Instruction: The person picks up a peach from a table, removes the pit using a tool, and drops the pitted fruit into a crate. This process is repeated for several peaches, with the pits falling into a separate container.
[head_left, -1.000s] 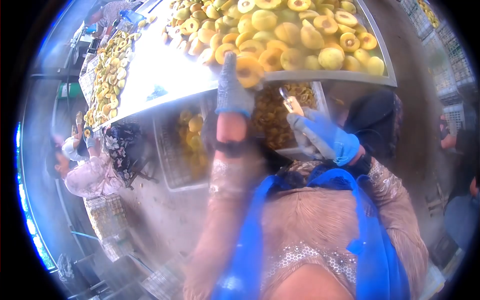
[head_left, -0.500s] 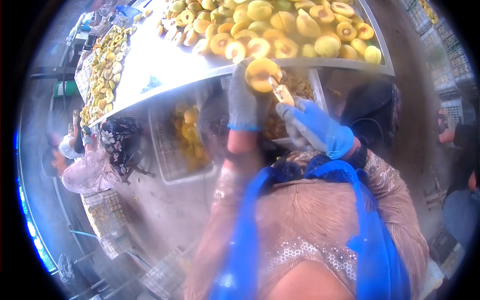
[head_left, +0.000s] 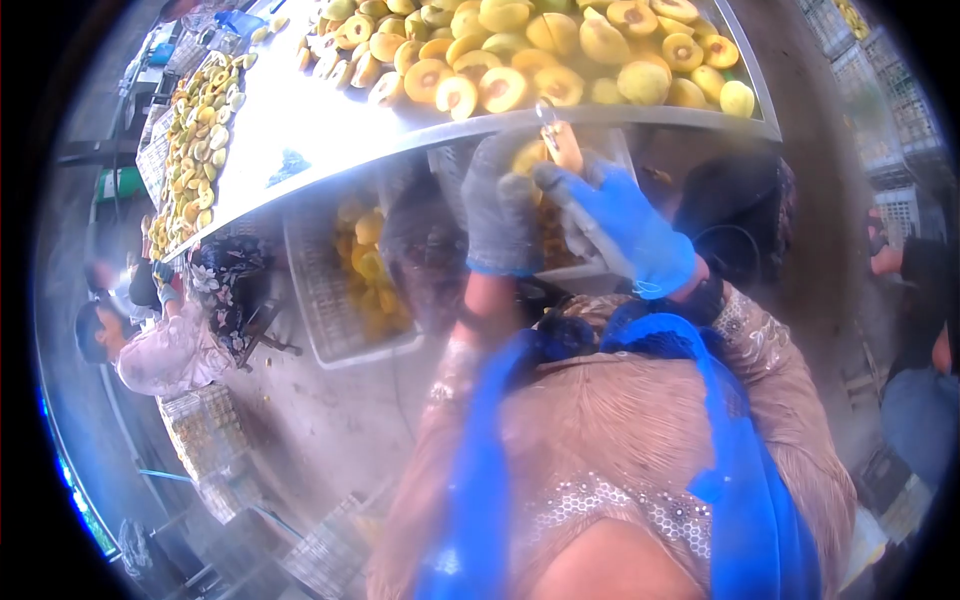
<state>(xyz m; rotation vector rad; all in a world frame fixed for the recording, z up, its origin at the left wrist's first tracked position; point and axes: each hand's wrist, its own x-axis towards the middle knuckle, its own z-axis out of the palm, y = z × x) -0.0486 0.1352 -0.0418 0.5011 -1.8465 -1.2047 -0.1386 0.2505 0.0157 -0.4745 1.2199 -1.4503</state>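
My left hand point(head_left: 503, 205), in a grey glove, is closed around a yellow fruit half point(head_left: 530, 157), mostly hidden by the fingers, just below the table's front edge. My right hand point(head_left: 625, 220), in a blue and grey glove, grips a small tool point(head_left: 563, 142) with a light orange handle and a looped metal tip that points up. The tool passes close in front of the fruit; whether they touch I cannot tell. Many halved fruits point(head_left: 502, 90) with orange flesh lie on the metal table point(head_left: 380, 140) above my hands.
Under the table stands a pale crate point(head_left: 318, 300) with yellow fruit, and another container sits behind my hands. A co-worker point(head_left: 170, 350) is at the far left beside a fruit pile point(head_left: 205, 130). Another person point(head_left: 915, 330) is at the right edge. Stacked crates point(head_left: 870, 110) stand upper right.
My left hand has turned and lowered the fruit, which is now largely covered. My right hand has shifted left and up, with the tool's tip now above the fruit.
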